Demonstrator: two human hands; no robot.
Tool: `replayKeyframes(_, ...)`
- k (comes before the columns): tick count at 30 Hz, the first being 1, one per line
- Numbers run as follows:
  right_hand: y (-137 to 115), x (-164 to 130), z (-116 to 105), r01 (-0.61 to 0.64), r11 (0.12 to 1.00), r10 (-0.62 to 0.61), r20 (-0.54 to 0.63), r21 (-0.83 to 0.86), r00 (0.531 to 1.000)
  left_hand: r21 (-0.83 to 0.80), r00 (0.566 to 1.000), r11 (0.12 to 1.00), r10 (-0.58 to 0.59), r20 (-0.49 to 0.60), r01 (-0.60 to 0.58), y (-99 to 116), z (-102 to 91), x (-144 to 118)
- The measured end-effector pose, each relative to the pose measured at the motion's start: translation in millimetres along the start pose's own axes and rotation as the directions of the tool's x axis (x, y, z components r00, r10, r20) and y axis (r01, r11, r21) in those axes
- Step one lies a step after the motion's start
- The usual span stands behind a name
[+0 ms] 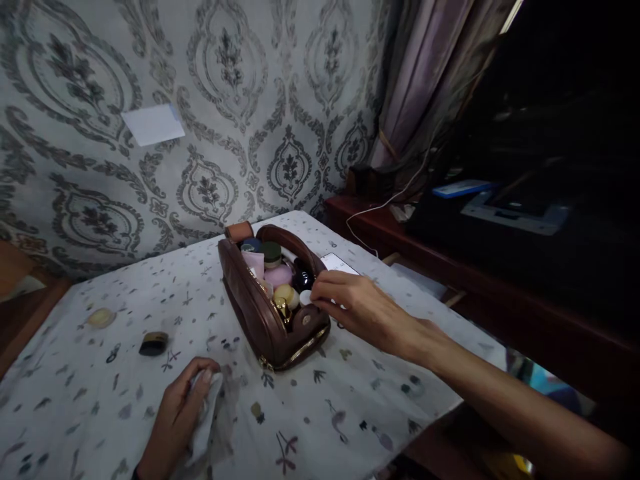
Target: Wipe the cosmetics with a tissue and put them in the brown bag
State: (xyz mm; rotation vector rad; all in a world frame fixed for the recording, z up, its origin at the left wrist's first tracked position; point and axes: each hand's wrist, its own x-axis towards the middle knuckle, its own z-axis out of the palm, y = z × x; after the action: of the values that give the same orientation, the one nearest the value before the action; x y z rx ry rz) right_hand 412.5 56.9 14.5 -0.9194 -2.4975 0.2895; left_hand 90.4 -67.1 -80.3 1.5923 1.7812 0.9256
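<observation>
The right hand [360, 308] reaches into the open brown leather pouch [265, 313], its fingers [324, 295] narrowed around a small white-capped jar [305, 297] at the near end. Other jars, green, pink and cream, fill the pouch in the middle of the floral tabletop [100, 393]. The left hand [183, 407] clutches a white cloth [207, 413] near the front edge. No readable writing shows.
</observation>
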Motion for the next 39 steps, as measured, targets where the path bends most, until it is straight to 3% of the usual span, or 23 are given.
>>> replayKeyframes(10,4.7,8.4,1.1,0.003,0.999,-0.005,0.046,0.051,0.999,0.001,0.997,0.998,0.055,-0.048,-0.055,4.2,3.3,1.8)
replayKeyframes(17,2.0,9.3,6.6,-0.019,1.000,0.019,-0.012,-0.010,1.000,-0.006,0.997,0.998,0.060,-0.058,-0.061,9.8,3.7,1.0)
replayKeyframes(23,-0.6,-2.9,14.7,0.058,0.998,-0.052,-0.204,0.023,0.978,-0.049,0.992,0.996,0.074,-0.098,-0.079,14.0,3.2,-1.1)
replayKeyframes(28,-11.3,-19.8,30.8,0.166,0.982,-0.187,-0.502,-0.087,0.844,-0.085,0.982,0.995,0.032,-0.183,-0.049,5.9,-2.8,0.6)
replayKeyframes(31,-27.8,-29.3,44.9,0.271,0.959,-0.276,-0.511,-0.086,0.814,0.012,0.943,1.000,0.023,-0.331,-0.020,-5.0,-19.6,6.2)
replayKeyframes(35,-55.3,-33.4,73.3,0.420,0.905,-0.368,-0.374,0.067,0.851,0.299,0.880,0.951,0.075,-0.469,0.079,-13.6,-50.7,15.1)
replayKeyframes(39,-79.7,-19.8,108.3,0.406,0.881,-0.360,-0.211,0.245,0.909,0.646,0.881,0.691,0.029,-0.472,0.324,-9.3,-63.2,24.7)
